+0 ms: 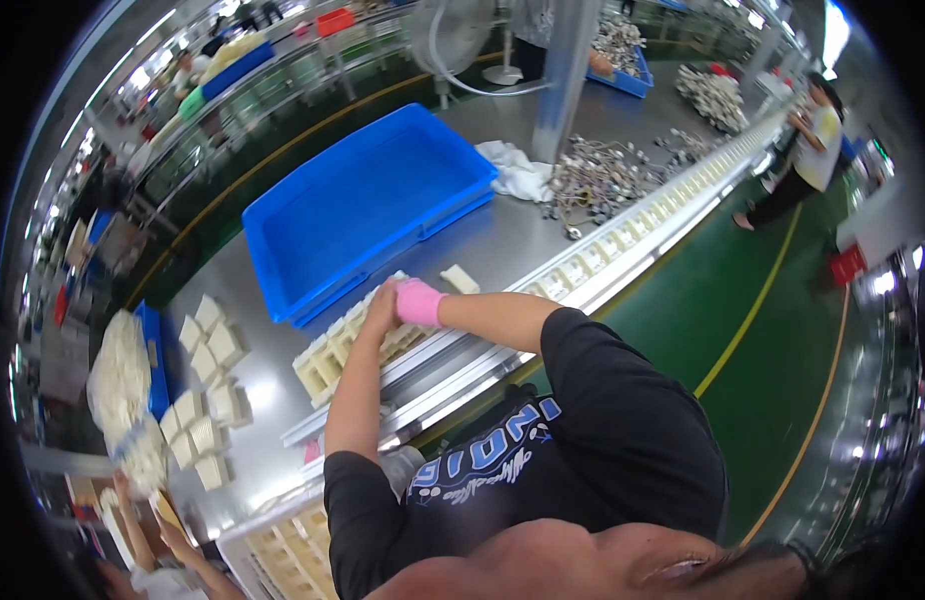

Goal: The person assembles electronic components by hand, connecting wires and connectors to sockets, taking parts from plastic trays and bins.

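Left hand (384, 306) and pink-gloved right hand (419, 302) together over one row of cream blocks (329, 364).
Their grip can't be made out; one blue tray (358, 205), one loose block (461, 279) nearby.

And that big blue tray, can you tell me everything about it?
The big blue rectangular tray looks like shiny, hard plastic. It has raised walls with a rim along the top. It sits open side up on the grey metal table, with its blue floor showing inside. A crumpled white cloth lies by its right end, maybe touching it. A row of cream-coloured plastic-looking pieces lies on its near side.
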`<state>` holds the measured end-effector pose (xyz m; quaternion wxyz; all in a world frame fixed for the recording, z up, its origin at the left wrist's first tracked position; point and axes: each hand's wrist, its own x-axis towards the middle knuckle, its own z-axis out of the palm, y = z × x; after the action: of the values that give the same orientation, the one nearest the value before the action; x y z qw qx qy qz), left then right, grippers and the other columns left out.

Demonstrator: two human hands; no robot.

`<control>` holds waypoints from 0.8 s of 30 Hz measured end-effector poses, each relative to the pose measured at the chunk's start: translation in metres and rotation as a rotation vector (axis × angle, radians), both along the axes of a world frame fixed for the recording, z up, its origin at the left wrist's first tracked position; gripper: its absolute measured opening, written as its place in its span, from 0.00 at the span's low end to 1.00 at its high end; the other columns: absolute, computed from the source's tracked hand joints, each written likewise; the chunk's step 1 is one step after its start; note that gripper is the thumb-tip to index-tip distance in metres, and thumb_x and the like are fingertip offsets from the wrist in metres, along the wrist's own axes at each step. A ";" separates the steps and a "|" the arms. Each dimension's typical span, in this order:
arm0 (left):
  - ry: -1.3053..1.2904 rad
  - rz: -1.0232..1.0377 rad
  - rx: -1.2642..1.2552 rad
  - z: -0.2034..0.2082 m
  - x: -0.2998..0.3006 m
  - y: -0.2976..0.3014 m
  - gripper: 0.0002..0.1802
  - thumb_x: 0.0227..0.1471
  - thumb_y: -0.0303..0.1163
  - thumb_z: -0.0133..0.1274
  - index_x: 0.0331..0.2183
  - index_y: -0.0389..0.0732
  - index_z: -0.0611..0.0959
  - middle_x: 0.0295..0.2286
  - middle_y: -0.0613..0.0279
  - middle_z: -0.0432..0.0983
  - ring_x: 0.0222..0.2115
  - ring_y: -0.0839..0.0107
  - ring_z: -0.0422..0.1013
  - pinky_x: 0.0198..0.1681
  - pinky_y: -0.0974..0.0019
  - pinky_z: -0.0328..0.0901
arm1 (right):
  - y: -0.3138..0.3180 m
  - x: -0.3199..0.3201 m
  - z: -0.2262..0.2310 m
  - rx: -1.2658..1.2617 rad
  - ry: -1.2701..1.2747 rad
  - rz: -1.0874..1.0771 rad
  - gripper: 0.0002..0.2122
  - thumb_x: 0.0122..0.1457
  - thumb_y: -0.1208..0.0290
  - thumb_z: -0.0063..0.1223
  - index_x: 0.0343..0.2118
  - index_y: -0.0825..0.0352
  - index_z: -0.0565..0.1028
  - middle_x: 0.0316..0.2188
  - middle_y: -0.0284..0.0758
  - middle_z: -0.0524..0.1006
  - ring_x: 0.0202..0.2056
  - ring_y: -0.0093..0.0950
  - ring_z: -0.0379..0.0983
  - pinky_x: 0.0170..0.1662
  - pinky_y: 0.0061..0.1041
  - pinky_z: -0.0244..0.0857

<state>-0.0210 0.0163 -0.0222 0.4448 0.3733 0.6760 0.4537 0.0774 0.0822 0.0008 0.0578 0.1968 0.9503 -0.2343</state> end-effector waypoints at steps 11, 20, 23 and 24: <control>0.233 0.110 0.338 0.070 0.065 0.037 0.11 0.52 0.27 0.46 0.38 0.35 0.76 0.36 0.58 0.73 0.38 0.72 0.68 0.44 0.71 0.60 | 0.000 0.188 0.105 -0.093 0.711 -0.197 0.11 0.54 0.69 0.42 0.38 0.68 0.70 0.33 0.44 0.74 0.36 0.42 0.71 0.42 0.35 0.63; 0.158 -0.393 0.301 0.094 0.214 0.128 0.11 0.53 0.28 0.45 0.39 0.35 0.75 0.34 0.60 0.74 0.37 0.74 0.69 0.41 0.73 0.61 | 0.048 0.435 0.088 -0.037 0.809 -0.763 0.10 0.53 0.74 0.44 0.37 0.70 0.72 0.32 0.43 0.75 0.36 0.37 0.73 0.40 0.27 0.66; 0.180 -0.491 0.298 0.090 0.267 0.168 0.10 0.52 0.26 0.45 0.37 0.34 0.76 0.32 0.61 0.75 0.35 0.76 0.70 0.40 0.74 0.63 | 0.054 0.511 0.062 0.027 0.713 -0.911 0.10 0.54 0.73 0.44 0.37 0.70 0.72 0.32 0.44 0.75 0.36 0.38 0.72 0.40 0.29 0.65; 0.199 -0.544 0.286 0.090 0.285 0.180 0.09 0.52 0.27 0.46 0.36 0.34 0.76 0.31 0.61 0.75 0.34 0.76 0.70 0.39 0.74 0.63 | 0.052 0.531 0.056 0.037 0.702 -0.940 0.10 0.54 0.73 0.44 0.37 0.70 0.72 0.32 0.44 0.75 0.36 0.38 0.72 0.40 0.30 0.65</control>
<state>0.2639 0.1963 0.0678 0.4248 0.6415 0.5209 0.3696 0.6089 0.1347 0.0569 -0.3740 0.5087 0.7273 -0.2691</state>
